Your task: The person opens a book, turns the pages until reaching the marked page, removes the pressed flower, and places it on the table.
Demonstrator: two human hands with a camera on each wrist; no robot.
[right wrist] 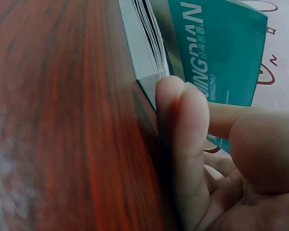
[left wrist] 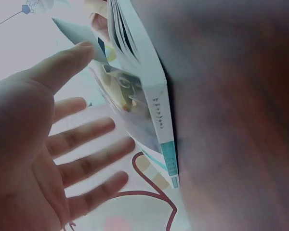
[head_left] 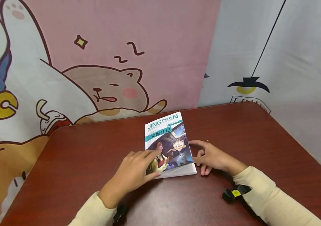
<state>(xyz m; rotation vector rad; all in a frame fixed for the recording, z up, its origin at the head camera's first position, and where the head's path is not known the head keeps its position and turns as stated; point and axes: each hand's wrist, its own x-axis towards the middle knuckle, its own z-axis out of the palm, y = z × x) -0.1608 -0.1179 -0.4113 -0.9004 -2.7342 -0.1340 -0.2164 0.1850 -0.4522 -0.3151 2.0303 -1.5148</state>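
Note:
A paperback book point(head_left: 166, 138) lies on the table, its illustrated front cover facing up and raised along the right side. In the right wrist view the teal inner flap point(right wrist: 221, 53) stands away from the pages point(right wrist: 147, 38). My right hand point(head_left: 212, 157) is at the book's right edge, its fingers curled and gripping the cover's edge; the exact contact is partly hidden. My left hand point(head_left: 135, 169) is at the lower left of the book, fingers spread over the cover and thumb by the bottom edge. The left wrist view shows its fingers point(left wrist: 86, 159) nearly straight beside the spine point(left wrist: 161, 110).
The brown-red table point(head_left: 92, 147) extends around the book, with its back edge against a cartoon-printed cloth point(head_left: 163, 37). A dark strap with a yellow tag point(head_left: 236, 192) hangs at the right wrist. Another dark strap point(head_left: 120, 214) sits under the left wrist.

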